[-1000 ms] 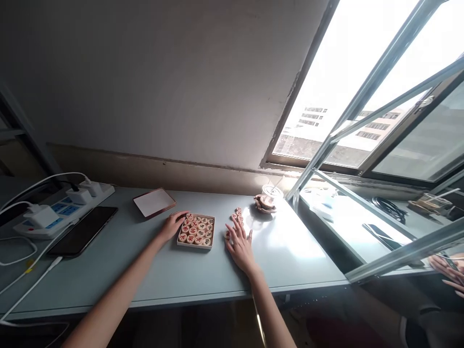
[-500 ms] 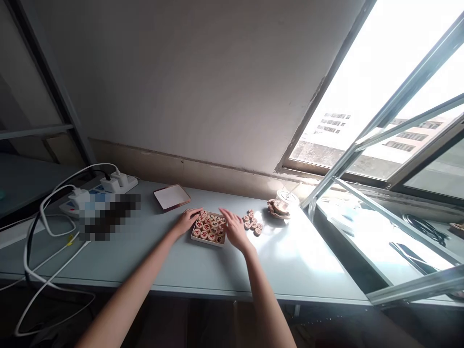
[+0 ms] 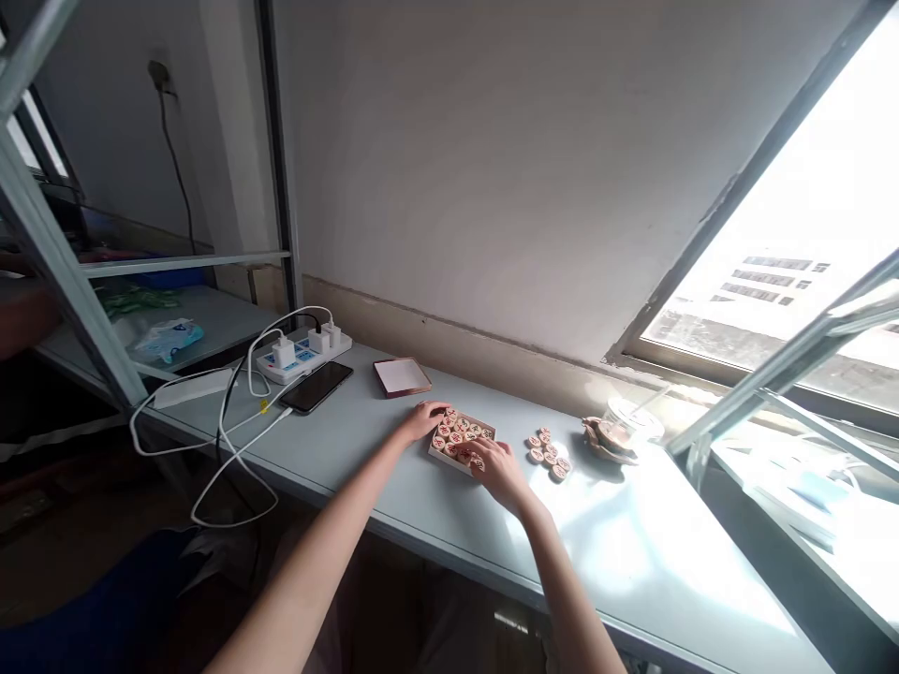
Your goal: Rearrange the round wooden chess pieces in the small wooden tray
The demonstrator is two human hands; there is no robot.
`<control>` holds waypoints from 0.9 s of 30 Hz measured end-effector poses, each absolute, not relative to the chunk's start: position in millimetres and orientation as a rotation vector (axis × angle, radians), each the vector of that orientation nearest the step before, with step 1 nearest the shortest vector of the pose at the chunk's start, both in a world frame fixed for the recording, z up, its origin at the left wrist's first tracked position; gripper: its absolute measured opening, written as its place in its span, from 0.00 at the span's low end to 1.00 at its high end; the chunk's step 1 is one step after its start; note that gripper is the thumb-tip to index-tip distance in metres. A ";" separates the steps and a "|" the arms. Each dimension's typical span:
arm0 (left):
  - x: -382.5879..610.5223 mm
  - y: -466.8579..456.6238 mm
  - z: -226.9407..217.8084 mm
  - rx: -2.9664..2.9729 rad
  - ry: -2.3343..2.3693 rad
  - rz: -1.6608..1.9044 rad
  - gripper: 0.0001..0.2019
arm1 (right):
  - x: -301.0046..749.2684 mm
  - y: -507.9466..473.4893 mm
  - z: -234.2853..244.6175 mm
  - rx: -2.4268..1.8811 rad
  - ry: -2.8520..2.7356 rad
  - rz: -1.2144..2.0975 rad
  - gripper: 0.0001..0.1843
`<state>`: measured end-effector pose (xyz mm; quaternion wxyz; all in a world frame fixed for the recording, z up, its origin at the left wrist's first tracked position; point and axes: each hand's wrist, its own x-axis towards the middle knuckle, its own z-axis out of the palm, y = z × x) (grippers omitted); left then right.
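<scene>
Head view: left hand (image 3: 423, 419) laid on the far left corner of the box (image 3: 462, 442), fingers spread loosely and clamped on nothing, apparently pinning the box against sliding. Right hand (image 3: 500, 468) lowered over the box's near right corner, fingertips curled onto a piece there; whether pinched on that piece or merely pressing it, cannot tell. Box shallow, square, pale-rimmed, packed with round wooden discs marked in red and dark characters, set in rows, sitting mid-worktop nearer the wall edge than the front edge. Loose pieces (image 3: 549, 452) clustered just right of the box, within easy reach of the right hand. Box lid (image 3: 402, 376) parked further left toward the wall; phone (image 3: 316, 387) and power strip (image 3: 304, 353) beyond, near the worktop's (image 3: 632, 552) left end. Cup (image 3: 622, 429) further right.
</scene>
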<state>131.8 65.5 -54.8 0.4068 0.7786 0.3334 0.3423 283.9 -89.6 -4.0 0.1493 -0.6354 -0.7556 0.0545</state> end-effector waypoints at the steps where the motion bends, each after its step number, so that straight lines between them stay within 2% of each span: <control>1: 131.3 65.1 -54.5 1.956 0.833 0.867 0.16 | 284.9 -88.9 -2.2 -1.813 -2.191 0.190 0.22; 6: 131.1 66.4 -53.8 1.922 0.792 0.849 0.16 | 293.1 -85.0 7.6 -1.768 -2.262 0.264 0.14; 9: 131.5 69.0 -55.6 1.893 0.807 0.835 0.18 | 305.0 -78.8 12.6 -1.754 -2.230 0.265 0.14; 14: 133.6 73.4 -58.3 1.871 0.823 0.822 0.18 | 351.3 -59.2 9.2 -1.947 -1.997 0.049 0.16; 19: 136.3 75.3 -57.0 1.892 0.822 0.822 0.16 | 385.1 -50.7 -20.9 -2.235 -1.851 -0.170 0.18; 21: 136.7 74.6 -56.0 1.890 0.811 0.814 0.16 | 383.6 -49.5 -34.0 -2.219 -1.871 -0.255 0.22; 23: 136.5 73.1 -54.8 1.884 0.802 0.810 0.16 | 378.3 -46.9 -44.5 -2.109 -1.982 -0.256 0.27; 27: 135.2 68.9 -51.6 1.886 0.794 0.806 0.15 | 382.1 -40.7 -56.7 -2.034 -2.214 -0.137 0.30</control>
